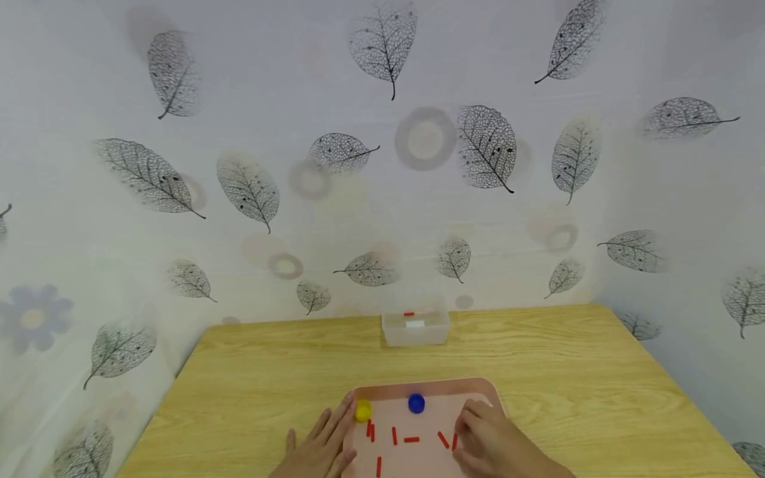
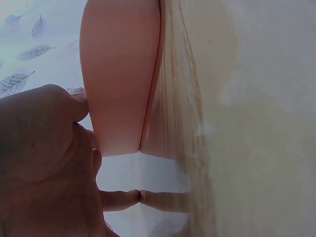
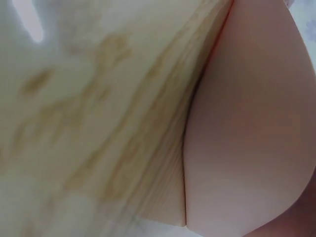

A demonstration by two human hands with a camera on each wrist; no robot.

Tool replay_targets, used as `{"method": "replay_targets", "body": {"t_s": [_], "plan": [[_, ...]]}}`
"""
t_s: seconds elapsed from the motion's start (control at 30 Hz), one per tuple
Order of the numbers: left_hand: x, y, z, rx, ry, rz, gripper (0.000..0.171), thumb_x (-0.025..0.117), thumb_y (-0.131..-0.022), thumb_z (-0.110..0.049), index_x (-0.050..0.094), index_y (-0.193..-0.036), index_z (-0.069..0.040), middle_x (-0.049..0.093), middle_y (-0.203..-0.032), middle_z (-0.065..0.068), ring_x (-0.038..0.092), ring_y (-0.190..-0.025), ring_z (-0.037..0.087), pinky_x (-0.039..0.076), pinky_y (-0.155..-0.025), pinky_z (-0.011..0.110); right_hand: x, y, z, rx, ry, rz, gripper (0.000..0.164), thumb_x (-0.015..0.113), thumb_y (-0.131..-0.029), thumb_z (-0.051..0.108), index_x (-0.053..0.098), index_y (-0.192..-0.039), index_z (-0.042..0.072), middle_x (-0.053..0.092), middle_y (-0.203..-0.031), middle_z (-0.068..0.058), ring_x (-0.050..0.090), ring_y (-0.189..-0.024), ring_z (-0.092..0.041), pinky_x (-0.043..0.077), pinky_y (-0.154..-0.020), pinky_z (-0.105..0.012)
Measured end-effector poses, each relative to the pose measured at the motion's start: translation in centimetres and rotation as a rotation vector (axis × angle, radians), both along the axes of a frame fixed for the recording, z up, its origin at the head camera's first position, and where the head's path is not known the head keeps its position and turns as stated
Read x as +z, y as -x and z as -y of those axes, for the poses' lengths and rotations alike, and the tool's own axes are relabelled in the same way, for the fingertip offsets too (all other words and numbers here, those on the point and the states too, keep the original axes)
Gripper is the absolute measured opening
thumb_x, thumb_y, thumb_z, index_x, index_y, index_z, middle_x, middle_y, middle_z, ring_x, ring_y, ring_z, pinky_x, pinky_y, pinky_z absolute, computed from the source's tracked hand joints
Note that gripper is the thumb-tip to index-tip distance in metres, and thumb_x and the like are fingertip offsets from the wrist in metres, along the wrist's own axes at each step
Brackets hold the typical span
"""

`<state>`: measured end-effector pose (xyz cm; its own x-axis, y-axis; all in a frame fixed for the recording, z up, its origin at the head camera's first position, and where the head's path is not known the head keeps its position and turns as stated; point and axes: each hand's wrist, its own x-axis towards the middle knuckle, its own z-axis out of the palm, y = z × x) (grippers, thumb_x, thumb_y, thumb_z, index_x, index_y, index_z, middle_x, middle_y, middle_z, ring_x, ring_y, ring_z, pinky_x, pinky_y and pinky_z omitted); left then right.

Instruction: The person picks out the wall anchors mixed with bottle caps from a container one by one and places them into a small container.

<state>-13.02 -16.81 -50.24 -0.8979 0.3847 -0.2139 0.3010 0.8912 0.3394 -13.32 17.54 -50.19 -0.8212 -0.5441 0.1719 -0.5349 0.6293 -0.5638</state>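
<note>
A pink tray (image 1: 430,458) lies at the table's near side with several short red sticks (image 1: 394,436) scattered in it. Flat on the tray's left rim rests my left hand (image 1: 319,441), fingers stretched out beside a yellow round cap-like piece (image 1: 362,410). My right hand (image 1: 493,438) reaches over the tray's right side, its fingers and thumb curled about a red stick (image 1: 455,442). A blue round cap (image 1: 416,403) sits near the tray's far wall. The left wrist view shows the left hand against the tray's outer wall (image 2: 121,79).
A translucent box (image 1: 415,335) stands at the table's back edge, a red piece (image 1: 409,314) and a white label showing in it. Wood-grain table (image 1: 269,372) surrounds the tray. Leaf-patterned wall covering (image 1: 382,212) rises behind and at both sides.
</note>
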Motion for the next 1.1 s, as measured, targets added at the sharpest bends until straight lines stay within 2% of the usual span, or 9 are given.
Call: {"method": "replay_targets", "body": {"t_s": [0.07,0.1,0.3,0.47,0.57,0.7,0.9,1.0,1.1], "plan": [[-0.1,0.0,0.1,-0.004,-0.008,-0.012,0.066,0.016,-0.094,-0.067,0.003,-0.152,-0.038,-0.001,-0.157,-0.018,0.025,-0.139,0.034,0.004,-0.084,0.085,-0.1,0.1,0.1,-0.010,-0.100,-0.203,0.022,0.073,-0.083,0.033,0.057,-0.094,0.022,0.044,-0.089,0.017,0.043,-0.082,0.002,0.043,-0.068,-0.015],[-0.2,0.0,0.1,-0.006,-0.016,-0.019,0.065,0.017,-0.095,-0.066,0.003,-0.152,-0.038,-0.001,-0.157,-0.019,0.025,-0.139,0.034,0.005,-0.083,0.085,-0.1,0.1,0.1,-0.009,-0.107,-0.228,0.022,0.073,-0.082,0.033,0.057,-0.093,0.022,0.044,-0.088,0.017,0.043,-0.082,0.002,0.044,-0.068,-0.015],[-0.7,-0.1,0.3,-0.011,-0.054,-0.063,0.063,0.021,-0.097,-0.061,0.004,-0.153,-0.036,-0.001,-0.157,-0.018,0.029,-0.137,0.035,0.010,-0.079,0.086,-0.3,0.4,0.2,0.012,-0.113,-0.212,0.020,0.072,-0.083,0.033,0.056,-0.088,0.023,0.045,-0.085,0.019,0.042,-0.080,0.002,0.043,-0.067,-0.016],[-0.6,-0.1,0.2,-0.006,-0.059,-0.062,0.063,0.022,-0.097,-0.061,0.006,-0.153,-0.036,0.000,-0.158,-0.017,0.030,-0.137,0.035,0.011,-0.078,0.086,-0.6,0.4,0.3,0.022,-0.096,-0.296,0.020,0.075,-0.080,0.031,0.057,-0.086,0.024,0.046,-0.084,0.019,0.043,-0.080,0.003,0.042,-0.068,-0.015],[-0.3,0.1,0.1,0.000,-0.040,-0.022,0.064,0.019,-0.096,-0.064,0.004,-0.152,-0.037,0.000,-0.157,-0.018,0.028,-0.138,0.034,0.008,-0.081,0.086,-0.5,0.4,0.3,0.015,-0.105,-0.241,0.019,0.074,-0.082,0.033,0.057,-0.086,0.025,0.046,-0.085,0.019,0.043,-0.079,0.003,0.043,-0.067,-0.015],[0.1,0.1,0.1,0.001,-0.029,0.012,0.066,0.017,-0.095,-0.066,0.004,-0.152,-0.037,0.001,-0.158,-0.016,0.025,-0.139,0.033,0.006,-0.083,0.085,-0.1,0.3,0.2,-0.017,-0.125,-0.074,0.016,0.069,-0.086,0.037,0.057,-0.090,0.026,0.045,-0.086,0.020,0.043,-0.079,0.002,0.043,-0.067,-0.017],[0.5,-0.1,0.2,-0.009,-0.031,0.045,0.067,0.016,-0.094,-0.067,0.006,-0.152,-0.037,0.004,-0.158,-0.015,0.025,-0.138,0.035,0.007,-0.083,0.085,0.1,-0.2,-0.1,0.000,-0.037,-0.030,0.016,0.065,-0.089,0.036,0.057,-0.097,0.025,0.046,-0.090,0.017,0.046,-0.082,0.003,0.045,-0.070,-0.016],[0.5,-0.1,0.3,-0.016,-0.041,0.043,0.066,0.015,-0.094,-0.066,0.006,-0.152,-0.036,0.002,-0.158,-0.015,0.025,-0.138,0.036,0.007,-0.083,0.085,0.7,-0.2,-0.6,-0.014,0.017,0.071,0.020,0.062,-0.091,0.038,0.054,-0.103,0.025,0.046,-0.095,0.016,0.048,-0.088,0.001,0.045,-0.072,-0.017],[0.5,-0.2,0.3,-0.020,-0.048,0.038,0.065,0.015,-0.095,-0.065,0.005,-0.152,-0.036,0.001,-0.158,-0.016,0.025,-0.139,0.036,0.007,-0.082,0.085,1.2,-0.2,-0.9,-0.028,0.030,0.052,0.021,0.063,-0.091,0.039,0.053,-0.103,0.025,0.048,-0.096,0.015,0.051,-0.088,-0.001,0.046,-0.071,-0.018]]}}
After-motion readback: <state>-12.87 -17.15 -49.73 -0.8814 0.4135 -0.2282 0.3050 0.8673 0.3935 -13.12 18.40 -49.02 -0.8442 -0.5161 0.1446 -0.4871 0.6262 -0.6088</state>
